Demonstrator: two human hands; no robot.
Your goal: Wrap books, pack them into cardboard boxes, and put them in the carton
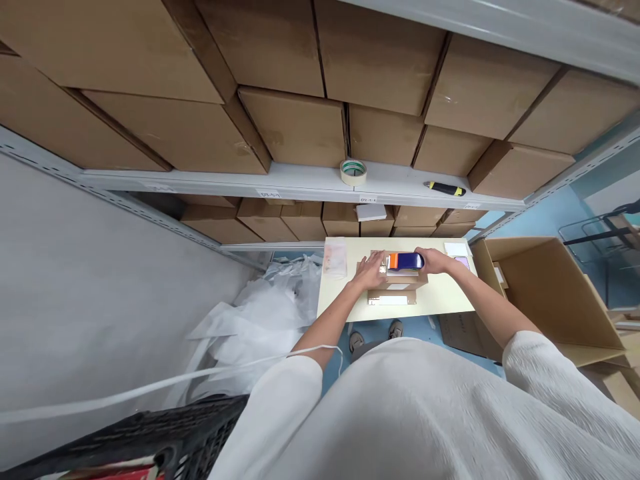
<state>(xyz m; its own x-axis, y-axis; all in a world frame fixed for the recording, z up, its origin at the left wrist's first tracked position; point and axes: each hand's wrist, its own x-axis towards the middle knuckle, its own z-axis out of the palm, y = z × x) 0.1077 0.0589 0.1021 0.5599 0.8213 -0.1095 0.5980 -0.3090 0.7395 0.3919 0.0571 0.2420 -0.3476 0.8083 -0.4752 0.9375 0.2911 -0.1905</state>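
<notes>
A small brown cardboard box point(399, 285) lies on the pale yellow table point(440, 300), with a flap and a white label on its near side. My right hand point(431, 261) is wrapped round the end of a dark blue and orange tape dispenser point(407, 261), which is over the top of the box. My left hand point(371, 269) rests on the left part of the box with its fingers apart, beside the orange end of the dispenser.
Shelves of cardboard boxes point(305, 127) stand ahead. A tape roll point(353, 173) and a yellow-black cutter point(445, 189) lie on the shelf. A large open carton point(550, 287) is at the right; white plastic wrapping point(265, 320) and a black crate point(200, 433) are at the left.
</notes>
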